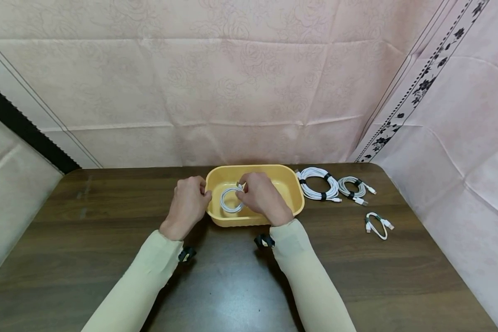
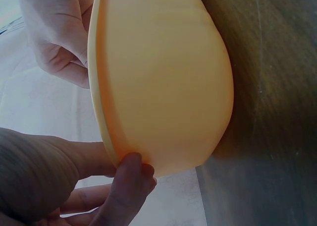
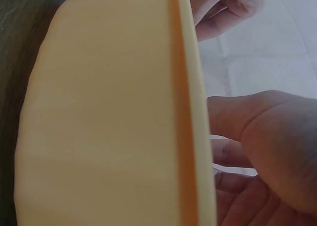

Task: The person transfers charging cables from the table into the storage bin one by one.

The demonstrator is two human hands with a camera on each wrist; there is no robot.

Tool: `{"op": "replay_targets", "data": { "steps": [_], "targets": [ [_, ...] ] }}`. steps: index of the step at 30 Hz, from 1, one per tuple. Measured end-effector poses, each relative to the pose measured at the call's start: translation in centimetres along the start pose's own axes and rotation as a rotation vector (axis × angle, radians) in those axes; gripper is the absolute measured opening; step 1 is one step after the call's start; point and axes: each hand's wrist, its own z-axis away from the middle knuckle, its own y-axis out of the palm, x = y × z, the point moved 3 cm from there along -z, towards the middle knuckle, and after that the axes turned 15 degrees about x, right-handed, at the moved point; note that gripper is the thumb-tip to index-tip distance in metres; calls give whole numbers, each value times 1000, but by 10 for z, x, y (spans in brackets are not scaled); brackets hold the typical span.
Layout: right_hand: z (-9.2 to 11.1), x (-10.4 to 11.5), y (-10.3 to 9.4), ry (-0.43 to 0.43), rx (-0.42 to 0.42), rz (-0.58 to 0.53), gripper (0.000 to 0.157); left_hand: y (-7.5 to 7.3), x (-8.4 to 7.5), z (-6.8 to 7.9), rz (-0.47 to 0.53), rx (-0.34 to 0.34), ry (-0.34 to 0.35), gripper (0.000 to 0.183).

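A yellow plastic basin (image 1: 284, 182) stands at the far edge of the table. My left hand (image 1: 186, 203) pinches its left rim; in the left wrist view the fingertips (image 2: 130, 166) press against the outer wall below the rim. Inside the basin lies a coiled white cable (image 1: 230, 210). My right hand (image 1: 261, 193) reaches over the front rim and holds that coil at its upper right, between thumb and fingers. In the right wrist view the basin wall covers the fingertips and the cable.
Right of the basin lie a large white cable coil (image 1: 313, 171) with black ties and a smaller tied coil (image 1: 343, 186). A short white cable (image 1: 384, 223) sits nearer me. Patterned pale cloth (image 1: 240, 92) hangs behind the wooden table (image 1: 108, 258) and at both sides.
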Motion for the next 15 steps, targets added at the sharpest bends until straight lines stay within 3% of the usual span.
{"op": "replay_targets", "data": {
  "steps": [15],
  "targets": [
    [0,-5,2,-2,-12,2,21,1,0,0,9,17,-12,11]
  ]
}}
